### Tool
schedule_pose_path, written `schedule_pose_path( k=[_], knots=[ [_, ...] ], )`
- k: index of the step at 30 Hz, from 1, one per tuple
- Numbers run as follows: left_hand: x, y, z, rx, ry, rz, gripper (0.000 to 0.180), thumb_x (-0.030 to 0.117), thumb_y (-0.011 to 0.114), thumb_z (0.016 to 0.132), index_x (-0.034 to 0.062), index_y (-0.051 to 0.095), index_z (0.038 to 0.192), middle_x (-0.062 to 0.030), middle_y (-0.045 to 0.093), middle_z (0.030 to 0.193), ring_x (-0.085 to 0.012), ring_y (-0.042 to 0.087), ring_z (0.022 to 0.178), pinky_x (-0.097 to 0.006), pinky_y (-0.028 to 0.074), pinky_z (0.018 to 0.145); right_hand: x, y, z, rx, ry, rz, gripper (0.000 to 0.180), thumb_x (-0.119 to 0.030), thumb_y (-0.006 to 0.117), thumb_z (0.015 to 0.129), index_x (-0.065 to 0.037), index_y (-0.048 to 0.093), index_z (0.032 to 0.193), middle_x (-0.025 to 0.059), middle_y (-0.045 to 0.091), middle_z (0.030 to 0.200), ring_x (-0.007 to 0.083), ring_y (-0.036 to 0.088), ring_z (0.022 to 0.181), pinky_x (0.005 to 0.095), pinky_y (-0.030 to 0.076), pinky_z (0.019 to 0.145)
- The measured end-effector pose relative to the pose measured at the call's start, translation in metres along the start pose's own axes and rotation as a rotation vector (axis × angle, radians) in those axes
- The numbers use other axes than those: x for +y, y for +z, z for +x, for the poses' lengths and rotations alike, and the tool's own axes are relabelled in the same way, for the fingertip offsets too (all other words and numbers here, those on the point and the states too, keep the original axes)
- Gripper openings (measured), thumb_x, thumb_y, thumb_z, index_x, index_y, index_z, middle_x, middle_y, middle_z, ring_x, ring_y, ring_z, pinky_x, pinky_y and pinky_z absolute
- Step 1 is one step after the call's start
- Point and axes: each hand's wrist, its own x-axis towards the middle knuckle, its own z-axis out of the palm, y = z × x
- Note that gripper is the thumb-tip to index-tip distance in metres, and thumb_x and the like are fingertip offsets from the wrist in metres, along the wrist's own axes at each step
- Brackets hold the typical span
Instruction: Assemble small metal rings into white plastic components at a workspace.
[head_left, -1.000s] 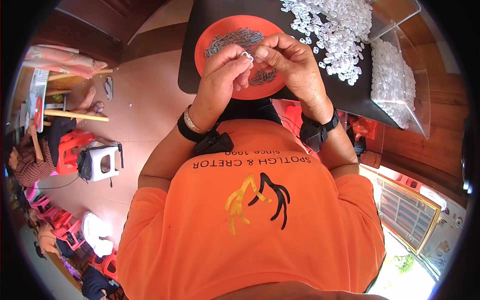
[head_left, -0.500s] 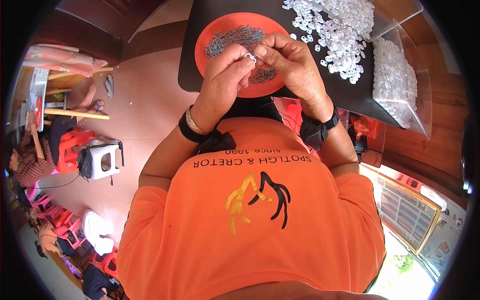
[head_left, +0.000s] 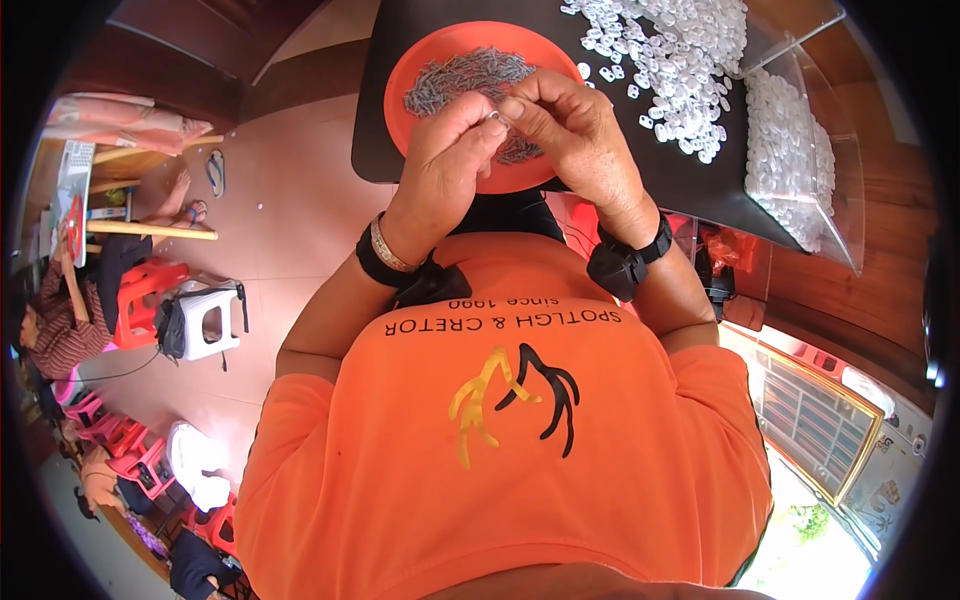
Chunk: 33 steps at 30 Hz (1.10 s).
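My left hand pinches a small white plastic piece between thumb and fingers, mostly covered by the fingertips. Right beside it, the thumb and forefinger of my right hand are pressed together at the piece. Whatever they grip is too small and hidden to make out. Both hands are above a round orange-red tray. A heap of small grey screw-like pins lies in that tray, partly behind my hands.
Loose white oval pieces with holes are spread over the black table at right. Past them stands a clear box full of similar pieces. Far left, a person sits near red stools and a white stool.
The white piece showed more between the fingertips before; now the fingers cover more of it. My right hand has shifted slightly left and down, closer to the left fingertips.
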Motion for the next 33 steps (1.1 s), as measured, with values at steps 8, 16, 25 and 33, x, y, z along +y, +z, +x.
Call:
schedule_pose_path(
  k=[8,16,25,33],
  knots=[
    [-0.003,-0.002,0.000,-0.053,0.103,0.190,0.016,0.016,0.049,0.092,0.0038,0.051,0.082,0.0016,0.045,0.062,-0.0056,0.041,0.056,-0.022,0.033,0.052,-0.006,-0.012,0.001,-0.112,0.032,-0.036,0.018,-0.016,0.062,0.090,0.000,0.061,0.081,0.0039,0.061,0.069,0.0087,0.057,0.064,0.0236,0.048,0.058],
    [0.010,-0.012,-0.005,0.080,-0.026,-0.053,0.018,0.015,0.050,0.090,0.0026,0.052,0.077,0.0020,0.044,0.060,-0.0058,0.039,0.055,-0.021,0.032,0.051,0.014,-0.103,0.036,0.135,0.017,-0.530,0.023,-0.026,0.063,0.088,-0.004,0.067,0.094,0.0037,0.064,0.073,0.0095,0.056,0.067,0.0251,0.045,0.062],
    [0.014,-0.012,-0.008,0.059,-0.060,0.000,0.019,0.016,0.045,0.091,0.0042,0.048,0.076,0.0004,0.043,0.059,-0.0085,0.040,0.055,-0.023,0.031,0.052,0.057,-0.132,0.073,-0.040,0.051,-1.213,0.023,-0.026,0.061,0.082,-0.009,0.068,0.097,0.0107,0.068,0.085,0.0279,0.065,0.080,0.0362,0.050,0.072],
    [0.012,-0.016,-0.008,0.066,-0.052,-0.065,0.018,0.016,0.051,0.089,0.0037,0.052,0.076,0.0020,0.044,0.061,-0.0059,0.039,0.056,-0.021,0.031,0.050,0.049,-0.127,0.062,-0.045,0.091,-1.086,0.022,-0.022,0.062,0.084,-0.008,0.066,0.102,0.0095,0.066,0.081,0.0232,0.063,0.075,0.0337,0.050,0.069]
  ],
)
